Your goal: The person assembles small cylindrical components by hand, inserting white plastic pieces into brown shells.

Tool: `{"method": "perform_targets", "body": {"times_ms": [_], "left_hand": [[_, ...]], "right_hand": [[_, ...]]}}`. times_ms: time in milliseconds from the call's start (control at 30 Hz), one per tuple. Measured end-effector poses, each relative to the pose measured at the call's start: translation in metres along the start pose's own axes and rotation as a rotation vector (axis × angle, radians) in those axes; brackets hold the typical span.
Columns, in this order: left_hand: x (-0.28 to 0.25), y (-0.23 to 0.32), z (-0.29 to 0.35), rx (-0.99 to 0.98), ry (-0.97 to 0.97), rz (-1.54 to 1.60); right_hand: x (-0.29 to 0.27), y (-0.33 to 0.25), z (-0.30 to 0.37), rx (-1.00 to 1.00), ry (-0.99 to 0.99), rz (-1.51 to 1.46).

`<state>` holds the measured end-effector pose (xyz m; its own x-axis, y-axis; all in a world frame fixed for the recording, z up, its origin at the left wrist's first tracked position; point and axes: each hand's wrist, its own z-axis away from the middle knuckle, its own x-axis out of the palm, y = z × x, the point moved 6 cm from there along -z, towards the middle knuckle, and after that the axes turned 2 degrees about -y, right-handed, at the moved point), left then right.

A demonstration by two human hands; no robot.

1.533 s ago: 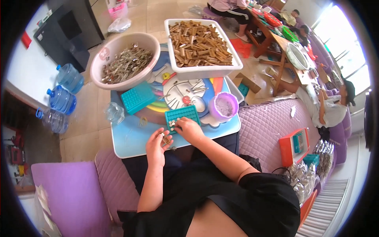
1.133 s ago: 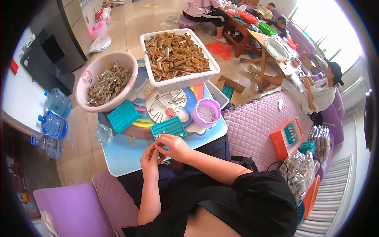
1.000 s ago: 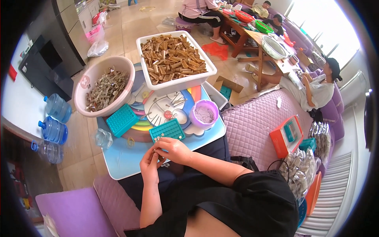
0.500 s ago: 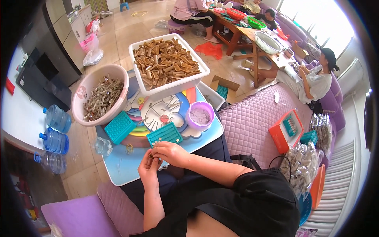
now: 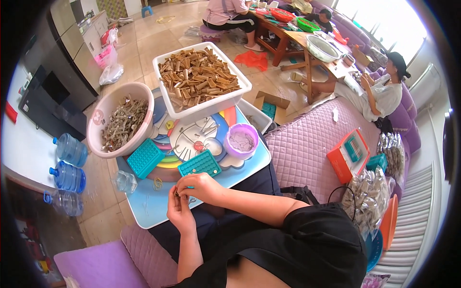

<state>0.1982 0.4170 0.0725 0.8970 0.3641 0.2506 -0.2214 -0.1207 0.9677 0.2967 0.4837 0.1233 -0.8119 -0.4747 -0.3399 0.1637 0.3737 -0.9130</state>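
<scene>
My left hand [image 5: 180, 213] and my right hand [image 5: 201, 188] meet at the near edge of a low blue table [image 5: 141, 207]. Their fingertips pinch a small, dark brownish piece between them; the fingers mostly hide it, so its kind is unclear. Just beyond my right hand lies a teal perforated tray [image 5: 199, 163] with a few small pale discs on it. A second teal tray [image 5: 145, 158] rests farther left. A lavender bowl [image 5: 227, 150] of pale, powdery-looking material stands right of the trays.
At the table's far side are a white tub [image 5: 211, 110] of brown pieces and a pink basin [image 5: 95, 130] of grey-brown bits. Rubber bands [image 5: 157, 184] and a clear container [image 5: 125, 182] lie left. Quilted sofa seating [image 5: 307, 144] flanks the right; people sit beyond.
Both hands have shifted slightly left, still pinched together. More of the near teal tray's front edge shows. The whole view has moved a little.
</scene>
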Motion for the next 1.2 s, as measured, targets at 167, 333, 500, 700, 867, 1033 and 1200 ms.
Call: {"method": "perform_targets", "body": {"times_ms": [167, 333, 500, 700, 867, 1033, 1200], "left_hand": [[-0.004, -0.002, 0.004, 0.073, 0.030, -0.087], [-0.001, -0.002, 0.006, 0.059, -0.015, -0.108], [0.004, 0.002, 0.007, 0.073, -0.007, -0.106], [0.006, 0.000, 0.010, 0.071, -0.011, -0.103], [0.004, 0.007, 0.008, 0.030, -0.049, -0.109], [0.002, 0.003, 0.008, -0.002, -0.021, -0.041], [0.004, 0.005, 0.007, 0.019, -0.003, -0.074]], "right_hand": [[0.002, 0.002, -0.001, 0.044, -0.014, -0.001], [-0.002, 0.003, 0.001, 0.015, 0.073, -0.075], [-0.003, 0.006, 0.001, 0.112, 0.045, -0.124], [0.002, 0.013, 0.006, 0.229, 0.022, -0.179], [-0.003, 0.003, 0.007, 0.103, 0.031, -0.155], [-0.003, -0.001, 0.005, -0.034, 0.031, -0.091], [-0.002, 0.001, 0.003, 0.093, 0.008, -0.102]]}}
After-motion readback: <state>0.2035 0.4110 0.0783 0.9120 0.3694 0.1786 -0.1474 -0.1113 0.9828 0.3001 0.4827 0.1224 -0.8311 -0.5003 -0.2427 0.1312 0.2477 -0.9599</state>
